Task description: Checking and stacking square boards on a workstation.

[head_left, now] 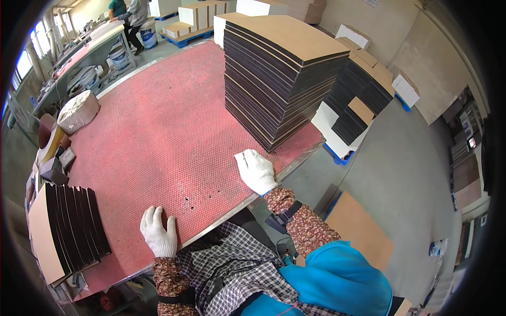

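Observation:
My left hand [159, 233], in a white knit glove, lies on the red, dimpled mat of the table [153, 126] by its near edge. Its fingers are stretched out and it holds nothing. My right hand [256, 171], gloved the same way, rests on the mat near the right edge with its fingers curled. A small pale tip shows at those fingers; what it belongs to I cannot make out. Just beyond the right hand stands a tall stack of dark-edged boards [279, 79] with tan tops. More such boards [68, 231] stand in a row at the table's left end.
A white roll [79, 111] and several small blocks [55, 169] line the left edge. More stacked boards [363, 79] stand on a pallet to the right. A tan panel [361, 229] is low at my right. Two people [129, 16] are at a far bench.

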`<state>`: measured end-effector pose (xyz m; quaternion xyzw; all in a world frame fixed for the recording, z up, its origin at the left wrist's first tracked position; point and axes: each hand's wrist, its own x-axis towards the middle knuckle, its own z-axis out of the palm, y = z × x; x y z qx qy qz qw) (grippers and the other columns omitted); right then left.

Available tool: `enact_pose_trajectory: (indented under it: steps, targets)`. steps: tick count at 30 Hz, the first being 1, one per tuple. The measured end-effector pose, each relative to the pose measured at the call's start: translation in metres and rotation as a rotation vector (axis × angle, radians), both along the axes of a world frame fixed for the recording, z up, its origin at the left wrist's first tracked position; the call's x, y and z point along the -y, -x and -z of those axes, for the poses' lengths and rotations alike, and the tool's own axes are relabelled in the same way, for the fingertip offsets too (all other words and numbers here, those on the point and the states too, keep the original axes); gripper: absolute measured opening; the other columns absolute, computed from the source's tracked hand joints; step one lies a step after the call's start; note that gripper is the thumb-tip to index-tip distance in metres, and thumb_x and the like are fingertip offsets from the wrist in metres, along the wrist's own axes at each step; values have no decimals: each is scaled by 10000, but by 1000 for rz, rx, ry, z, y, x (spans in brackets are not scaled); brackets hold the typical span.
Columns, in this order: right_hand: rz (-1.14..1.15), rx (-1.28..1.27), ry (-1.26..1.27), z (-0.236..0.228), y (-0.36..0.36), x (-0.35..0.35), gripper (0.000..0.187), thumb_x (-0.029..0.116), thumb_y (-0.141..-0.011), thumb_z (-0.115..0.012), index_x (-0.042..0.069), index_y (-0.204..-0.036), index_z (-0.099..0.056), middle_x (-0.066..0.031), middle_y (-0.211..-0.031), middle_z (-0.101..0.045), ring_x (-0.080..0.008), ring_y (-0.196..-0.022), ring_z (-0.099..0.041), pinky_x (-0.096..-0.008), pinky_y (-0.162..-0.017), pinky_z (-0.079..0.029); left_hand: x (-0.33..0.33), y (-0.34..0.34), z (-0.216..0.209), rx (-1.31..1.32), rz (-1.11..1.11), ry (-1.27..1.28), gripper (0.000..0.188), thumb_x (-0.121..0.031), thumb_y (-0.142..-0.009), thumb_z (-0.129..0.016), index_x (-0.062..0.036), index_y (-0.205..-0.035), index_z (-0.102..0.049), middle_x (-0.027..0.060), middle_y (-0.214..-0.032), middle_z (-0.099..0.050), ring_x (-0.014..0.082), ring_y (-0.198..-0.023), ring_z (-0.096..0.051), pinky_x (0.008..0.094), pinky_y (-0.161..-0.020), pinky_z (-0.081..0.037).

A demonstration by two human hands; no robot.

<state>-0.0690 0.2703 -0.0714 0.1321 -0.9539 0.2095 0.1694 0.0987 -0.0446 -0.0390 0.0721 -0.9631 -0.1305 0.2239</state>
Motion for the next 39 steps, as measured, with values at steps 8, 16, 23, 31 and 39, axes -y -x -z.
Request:
enact_pose_trajectory:
  steps: [8, 16, 23, 31, 39]
  targets:
    - [-11, 5, -1, -1, 0, -1, 337, 374, -1064, -444, 85, -1074, -617, -138, -1020, -664, -330, -861, -709, -462, -741, -587, 0, -1, -2, 59, -3, -24, 469, -208, -858, -770, -25, -1270, -642, 181, -1395, -589, 373, -1336, -509, 492, -1141, -383]
    - [-53, -72, -75, -9, -4, 0, 241, 299, -1046, -464, 115, -1080, -616, -101, -985, -641, -286, -864, -691, -425, -708, -593, -2, -1, -6, 67, -8, -29, 470, -205, -858, -763, -26, -1274, -639, 184, -1391, -591, 376, -1330, -511, 495, -1139, -384]
    - [-59, -110, -66, -11, -6, 1, 202, 271, -1034, -476, 123, -1076, -607, -84, -967, -623, -275, -874, -678, -422, -690, -595, 0, -1, -3, 52, 0, -17, 468, -199, -853, -766, -27, -1270, -641, 181, -1385, -595, 372, -1325, -516, 491, -1138, -385]
    - [-76, -112, -53, -12, -6, 0, 196, 268, -1031, -482, 121, -1087, -600, -84, -963, -606, -275, -871, -667, -426, -669, -589, 0, 0, 0, 22, 5, -11, 495, -201, -805, -797, -29, -1244, -646, 179, -1352, -604, 376, -1299, -534, 505, -1117, -398]
    - [-51, -49, -34, -14, -7, 1, 193, 271, -1032, -484, 119, -1082, -591, -88, -964, -601, -274, -856, -669, -423, -657, -590, -2, -1, -6, 42, -3, -10, 463, -198, -839, -774, -25, -1249, -647, 187, -1363, -608, 374, -1306, -534, 489, -1126, -398]
